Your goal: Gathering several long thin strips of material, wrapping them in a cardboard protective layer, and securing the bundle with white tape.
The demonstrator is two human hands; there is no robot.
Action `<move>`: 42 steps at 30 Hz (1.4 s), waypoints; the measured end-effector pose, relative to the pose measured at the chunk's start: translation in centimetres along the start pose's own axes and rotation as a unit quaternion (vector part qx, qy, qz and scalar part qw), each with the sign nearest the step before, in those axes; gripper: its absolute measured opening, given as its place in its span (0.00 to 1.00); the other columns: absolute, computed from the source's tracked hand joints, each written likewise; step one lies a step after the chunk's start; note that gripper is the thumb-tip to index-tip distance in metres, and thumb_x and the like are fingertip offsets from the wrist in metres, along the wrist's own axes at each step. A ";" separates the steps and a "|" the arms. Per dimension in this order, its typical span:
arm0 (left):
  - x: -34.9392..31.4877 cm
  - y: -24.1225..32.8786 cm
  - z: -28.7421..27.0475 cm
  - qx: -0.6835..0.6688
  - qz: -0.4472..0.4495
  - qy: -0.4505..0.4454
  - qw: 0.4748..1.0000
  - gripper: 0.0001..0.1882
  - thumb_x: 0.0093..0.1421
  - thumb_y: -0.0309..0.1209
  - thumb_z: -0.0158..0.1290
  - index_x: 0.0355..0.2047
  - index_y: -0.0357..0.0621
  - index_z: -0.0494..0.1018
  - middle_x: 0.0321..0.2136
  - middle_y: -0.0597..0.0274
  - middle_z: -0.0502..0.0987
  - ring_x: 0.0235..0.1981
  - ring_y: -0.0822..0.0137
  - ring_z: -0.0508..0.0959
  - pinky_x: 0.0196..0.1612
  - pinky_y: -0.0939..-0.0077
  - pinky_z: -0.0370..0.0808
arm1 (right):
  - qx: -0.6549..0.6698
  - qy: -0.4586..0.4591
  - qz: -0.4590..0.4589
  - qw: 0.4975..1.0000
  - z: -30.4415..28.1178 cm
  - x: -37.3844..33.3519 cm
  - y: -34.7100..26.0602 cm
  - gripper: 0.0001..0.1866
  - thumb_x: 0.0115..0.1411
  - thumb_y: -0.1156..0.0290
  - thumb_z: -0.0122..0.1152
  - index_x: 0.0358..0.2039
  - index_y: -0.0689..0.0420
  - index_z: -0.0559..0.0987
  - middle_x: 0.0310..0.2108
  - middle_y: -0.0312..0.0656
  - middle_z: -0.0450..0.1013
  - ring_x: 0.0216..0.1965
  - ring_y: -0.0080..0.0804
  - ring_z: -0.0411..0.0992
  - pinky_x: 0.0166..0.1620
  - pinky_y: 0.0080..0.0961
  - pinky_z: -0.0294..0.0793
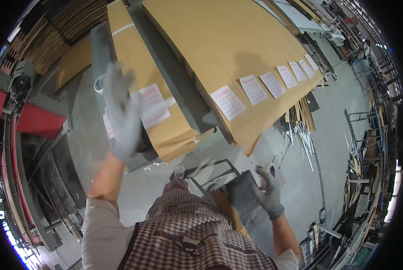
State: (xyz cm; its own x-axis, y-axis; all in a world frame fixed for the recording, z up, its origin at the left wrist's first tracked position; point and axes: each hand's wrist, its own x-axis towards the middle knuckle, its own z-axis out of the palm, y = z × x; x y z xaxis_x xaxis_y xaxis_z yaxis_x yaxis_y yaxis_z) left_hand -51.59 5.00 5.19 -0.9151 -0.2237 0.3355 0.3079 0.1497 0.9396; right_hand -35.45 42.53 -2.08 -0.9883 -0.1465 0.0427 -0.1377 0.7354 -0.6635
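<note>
I'm watching from afar, and here's the left hand (124, 119) at ten o'clock, a gloved blur above the near end of the narrow pack (140, 58); fingers look long and straight, but I can't tell whether they hold anything. Down at four, the right hand (269, 191) stands wide, thumb well off the half-bent fingers; a pale ring (272, 169) shows there, too small for me to name. By my reading, labelling is well along: seven labels (228, 102) lie in a row on the wide pack (228, 40) at one o'clock, and the narrow pack, at eleven, bears a sheet (153, 105) near its end. Whether that's fixed, or more remain, I can't tell. Both tops are brown board; grey floor (300, 177) below, a dark bench (246, 195) at five, strips (302, 135) at three, red panel (39, 121) at nine.
</note>
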 end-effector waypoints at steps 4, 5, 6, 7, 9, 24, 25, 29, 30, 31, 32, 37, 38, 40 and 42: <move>-14.7 -4.5 8.1 -0.171 -0.102 -0.279 0.940 0.38 0.66 0.33 0.46 0.71 0.44 0.41 0.61 0.47 0.64 0.57 0.56 0.71 0.59 0.63 0.68 | -0.020 -0.149 0.252 0.956 -2.6 -10.6 14.7 0.24 0.51 0.54 0.70 0.37 0.64 0.80 0.32 0.48 0.79 0.34 0.39 0.78 0.41 0.34 0.74; -17.1 -5.6 11.5 -0.201 -0.204 -0.262 0.922 0.38 0.69 0.45 0.44 0.71 0.46 0.41 0.63 0.44 0.62 0.57 0.56 0.71 0.60 0.59 0.67 | -0.006 -0.201 0.276 0.940 -2.9 -11.4 16.2 0.24 0.53 0.52 0.69 0.34 0.65 0.81 0.28 0.47 0.79 0.31 0.36 0.78 0.37 0.33 0.75; -17.8 -10.3 13.4 -0.268 -0.320 -0.188 0.889 0.39 0.69 0.49 0.44 0.71 0.47 0.40 0.65 0.45 0.59 0.60 0.56 0.67 0.62 0.59 0.64 | 0.009 -0.255 0.298 0.920 -2.8 -12.4 16.5 0.25 0.54 0.50 0.69 0.30 0.66 0.81 0.24 0.47 0.78 0.28 0.32 0.77 0.34 0.32 0.75; -17.1 -14.3 14.3 -0.332 -0.428 -0.112 0.833 0.41 0.68 0.53 0.43 0.71 0.47 0.40 0.66 0.45 0.56 0.63 0.56 0.63 0.63 0.58 0.62 | 0.031 -0.248 0.292 0.923 -3.0 -12.8 16.6 0.27 0.56 0.49 0.67 0.29 0.66 0.81 0.23 0.45 0.78 0.27 0.29 0.75 0.32 0.30 0.74; -14.6 -12.7 16.0 -0.283 -0.369 -0.105 0.879 0.46 0.67 0.55 0.45 0.71 0.49 0.32 0.67 0.44 0.53 0.64 0.54 0.62 0.64 0.59 0.62 | 0.079 -0.250 0.281 0.923 -4.1 -13.0 19.4 0.28 0.59 0.47 0.64 0.32 0.65 0.83 0.23 0.40 0.78 0.26 0.24 0.74 0.31 0.28 0.74; -9.0 -15.1 21.6 -0.274 -0.437 0.016 0.857 0.43 0.60 0.38 0.60 0.66 0.48 0.44 0.53 0.51 0.69 0.48 0.54 0.78 0.48 0.55 0.81 | -0.126 0.156 -0.345 0.917 1.6 26.2 9.5 0.14 0.57 0.72 0.55 0.45 0.55 0.76 0.39 0.44 0.74 0.48 0.40 0.73 0.45 0.33 0.77; -9.3 -14.1 21.9 -0.280 -0.429 -0.002 0.859 0.37 0.61 0.40 0.58 0.64 0.47 0.50 0.52 0.52 0.71 0.49 0.54 0.78 0.49 0.55 0.80 | -0.148 0.195 -0.359 0.901 2.5 26.6 10.1 0.14 0.57 0.73 0.55 0.45 0.54 0.76 0.38 0.43 0.74 0.48 0.39 0.73 0.45 0.32 0.77; -11.2 -11.4 21.7 -0.281 -0.448 -0.008 0.849 0.28 0.64 0.45 0.54 0.59 0.45 0.63 0.52 0.52 0.74 0.51 0.55 0.77 0.51 0.55 0.79 | -0.141 0.157 -0.350 0.913 2.9 26.7 10.1 0.15 0.57 0.75 0.52 0.46 0.54 0.75 0.39 0.44 0.74 0.48 0.40 0.72 0.44 0.33 0.78; -11.6 -10.9 21.8 -0.299 -0.462 -0.013 0.835 0.29 0.64 0.45 0.54 0.60 0.44 0.62 0.52 0.53 0.74 0.51 0.55 0.78 0.50 0.54 0.79 | -0.143 0.161 -0.350 0.912 2.7 26.8 10.0 0.15 0.57 0.75 0.52 0.46 0.54 0.75 0.39 0.44 0.74 0.48 0.40 0.72 0.44 0.33 0.78; -13.8 -11.3 21.5 -0.311 -0.439 -0.040 0.842 0.30 0.64 0.46 0.53 0.60 0.44 0.62 0.52 0.54 0.74 0.51 0.55 0.78 0.52 0.54 0.78 | -0.139 0.147 -0.342 0.918 2.8 26.7 10.0 0.15 0.57 0.75 0.52 0.47 0.54 0.75 0.39 0.44 0.75 0.48 0.40 0.72 0.43 0.33 0.78; -16.3 -10.8 22.2 -0.282 -0.450 -0.047 0.846 0.31 0.66 0.50 0.49 0.61 0.43 0.62 0.54 0.53 0.73 0.53 0.55 0.76 0.55 0.56 0.76 | -0.137 0.131 -0.331 0.925 3.0 26.4 10.4 0.16 0.57 0.75 0.52 0.47 0.54 0.75 0.39 0.44 0.75 0.47 0.40 0.72 0.42 0.33 0.79; -28.8 -7.2 23.1 -0.223 -0.433 -0.010 0.873 0.30 0.66 0.42 0.51 0.62 0.40 0.59 0.54 0.54 0.71 0.54 0.60 0.74 0.58 0.64 0.72 | -0.131 0.151 -0.330 0.923 2.7 26.3 9.6 0.15 0.58 0.75 0.53 0.47 0.53 0.75 0.36 0.43 0.75 0.43 0.41 0.74 0.40 0.33 0.79; -30.2 -7.2 23.2 -0.170 -0.403 0.038 0.898 0.30 0.64 0.36 0.57 0.60 0.37 0.59 0.51 0.53 0.72 0.53 0.62 0.73 0.59 0.67 0.71 | -0.142 0.150 -0.324 0.923 2.6 26.3 9.4 0.15 0.58 0.74 0.53 0.47 0.53 0.75 0.36 0.43 0.76 0.42 0.41 0.75 0.39 0.33 0.79; -30.2 -5.8 23.3 -0.175 -0.378 0.066 0.907 0.28 0.63 0.32 0.58 0.58 0.34 0.59 0.48 0.54 0.73 0.51 0.65 0.74 0.56 0.71 0.72 | -0.161 0.122 -0.321 0.925 2.3 26.3 9.5 0.15 0.59 0.74 0.53 0.47 0.52 0.75 0.37 0.44 0.76 0.43 0.40 0.75 0.39 0.34 0.79; -28.3 -4.1 22.8 -0.090 -0.415 -0.034 0.905 0.33 0.63 0.35 0.59 0.59 0.33 0.54 0.49 0.54 0.72 0.49 0.64 0.75 0.52 0.73 0.74 | -0.205 0.078 -0.305 0.927 1.2 26.4 9.2 0.16 0.60 0.74 0.52 0.49 0.50 0.75 0.38 0.46 0.76 0.44 0.39 0.75 0.38 0.37 0.78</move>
State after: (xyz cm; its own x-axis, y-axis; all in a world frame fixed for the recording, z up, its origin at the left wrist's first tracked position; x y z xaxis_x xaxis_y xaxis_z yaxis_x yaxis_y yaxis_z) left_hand -32.86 32.70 -9.71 -0.8626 -0.1255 -0.4900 -0.4612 -0.2030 0.8638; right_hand -62.76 44.60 -7.91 -0.7117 -0.5435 0.4451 -0.6556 0.7414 -0.1429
